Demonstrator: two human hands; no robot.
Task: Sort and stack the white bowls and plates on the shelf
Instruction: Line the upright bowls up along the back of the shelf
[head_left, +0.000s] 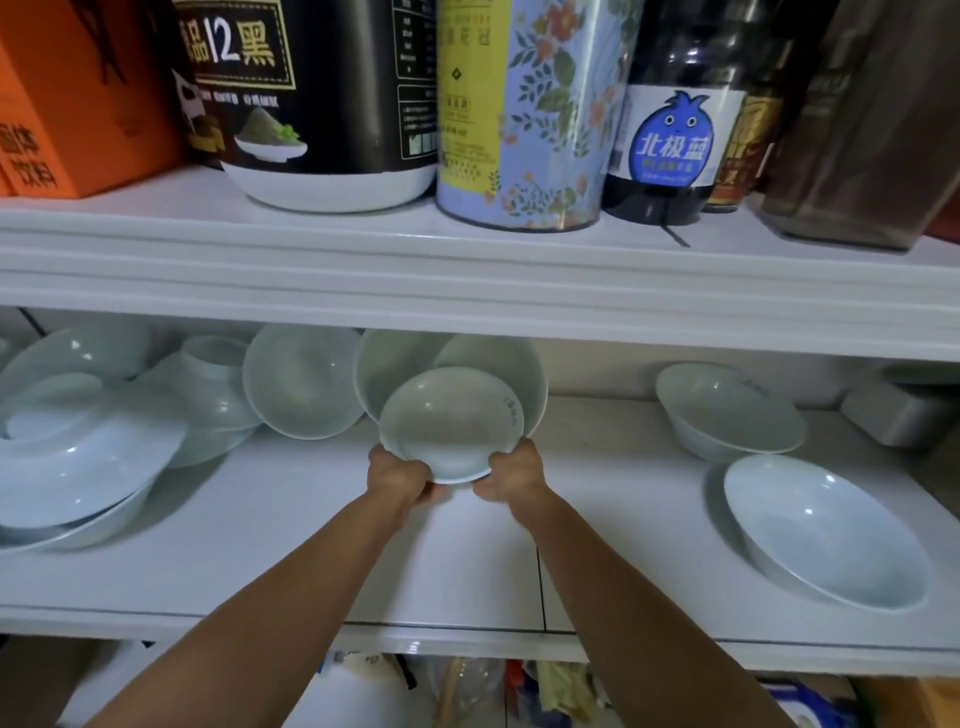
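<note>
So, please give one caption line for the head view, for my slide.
Left hand and right hand hold a small white bowl over the middle shelf.

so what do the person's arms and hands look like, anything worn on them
Both arms are bare up to the frame's edge: no sleeves in view. The left hand and right hand wear no gloves. No watch, bracelet or ring shows, though the fingers are partly hidden.
</note>
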